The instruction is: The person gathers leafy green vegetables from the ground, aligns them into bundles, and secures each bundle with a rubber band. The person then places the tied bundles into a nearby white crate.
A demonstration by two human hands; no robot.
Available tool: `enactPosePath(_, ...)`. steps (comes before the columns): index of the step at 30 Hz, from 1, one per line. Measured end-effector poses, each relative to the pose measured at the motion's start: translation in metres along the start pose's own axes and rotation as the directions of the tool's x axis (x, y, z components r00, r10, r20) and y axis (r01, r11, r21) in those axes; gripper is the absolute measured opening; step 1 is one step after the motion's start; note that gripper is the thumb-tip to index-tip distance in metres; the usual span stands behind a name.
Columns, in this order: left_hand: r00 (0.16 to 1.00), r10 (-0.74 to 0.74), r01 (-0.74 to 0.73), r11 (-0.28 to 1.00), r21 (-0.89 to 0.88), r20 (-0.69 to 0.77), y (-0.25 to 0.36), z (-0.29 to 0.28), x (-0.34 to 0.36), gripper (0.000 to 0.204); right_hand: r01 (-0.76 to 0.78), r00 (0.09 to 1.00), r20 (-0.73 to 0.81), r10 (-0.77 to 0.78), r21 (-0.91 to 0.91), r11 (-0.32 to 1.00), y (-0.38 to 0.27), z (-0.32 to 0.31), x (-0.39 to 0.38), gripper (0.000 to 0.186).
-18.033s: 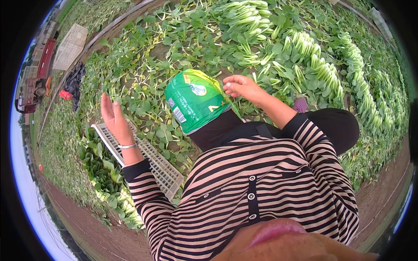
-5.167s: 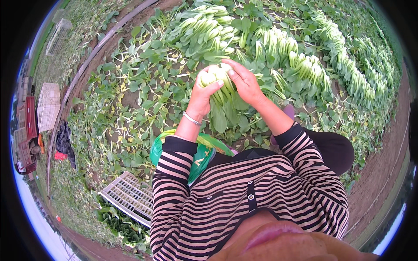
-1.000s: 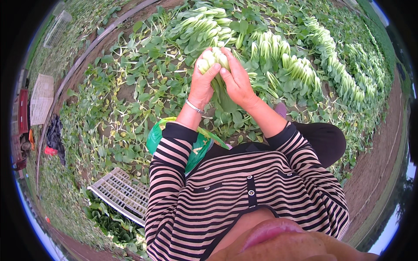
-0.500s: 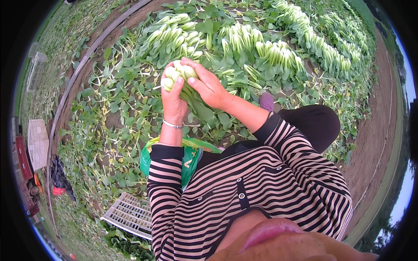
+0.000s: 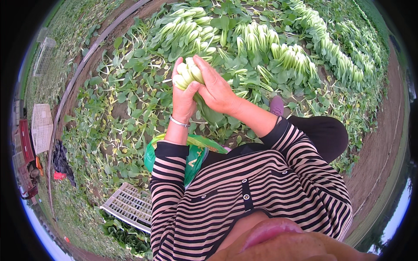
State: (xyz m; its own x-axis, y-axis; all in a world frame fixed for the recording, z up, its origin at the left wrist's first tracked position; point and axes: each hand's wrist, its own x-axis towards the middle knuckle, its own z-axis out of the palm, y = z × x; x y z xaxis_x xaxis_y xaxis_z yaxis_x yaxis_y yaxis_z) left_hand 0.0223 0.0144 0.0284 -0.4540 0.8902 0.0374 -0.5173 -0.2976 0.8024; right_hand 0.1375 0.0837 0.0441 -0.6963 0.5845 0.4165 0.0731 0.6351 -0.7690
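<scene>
We hold one bunch of pale-stemmed leafy greens (image 5: 187, 75) between our two bare hands, raised above the ground in front of the body. Our left hand (image 5: 182, 101) wraps the bunch from the left, with a silver bracelet (image 5: 179, 122) round its wrist; our right hand (image 5: 216, 92) lies against it from the right. The fingers of both hands are drawn in round the pale stalk ends, the thumbs on the near side, and the green leaves trail below the palms.

Beneath the left forearm, a green and yellow plastic covering (image 5: 195, 162) wraps the left knee. A purple shoe (image 5: 276, 105) shows beside the black trouser leg (image 5: 324, 135) on the right.

Beyond the hands, we see a heap of cut greens (image 5: 189, 32) with pale stems, and to its right a shorter row of the same greens (image 5: 294, 63). Farther right, a long curving row of greens (image 5: 331, 50) runs over the leaf-strewn ground.

At lower left, an off-white slatted plastic crate (image 5: 128, 204) lies just beside dark green leaves (image 5: 124, 232). At far left, we see a pale crate (image 5: 42, 128) near a red vehicle (image 5: 26, 141).
</scene>
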Motion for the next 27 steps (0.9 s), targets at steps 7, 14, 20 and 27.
enactPosePath(7, 0.996, -0.092, 0.092, 0.994, -0.058, 0.008, 0.006, -0.011, 0.011, 0.089, -0.093, 0.992, 0.078, 0.094, -0.013, 0.996, -0.015, -0.013, 0.009, 0.079)
enactPosePath(14, 0.985, -0.168, 0.171, 0.981, -0.095, 0.039, 0.015, -0.008, 0.013, 0.1, -0.367, 0.909, 0.092, 0.406, 0.638, 0.676, 0.05, -0.06, 0.021, 0.054)
enactPosePath(20, 0.965, -0.254, 0.247, 0.965, -0.093, -0.069, 0.014, -0.014, 0.017, 0.105, -0.626, 0.701, -0.384, 0.601, 0.073, 0.777, 0.263, -0.063, 0.015, 0.053)
enactPosePath(27, 0.935, -0.324, 0.313, 0.945, -0.093, -0.145, 0.008, -0.018, 0.02, 0.111, -0.781, 0.617, -0.618, 0.487, -0.406, 0.475, 0.346, -0.079, 0.063, 0.065)
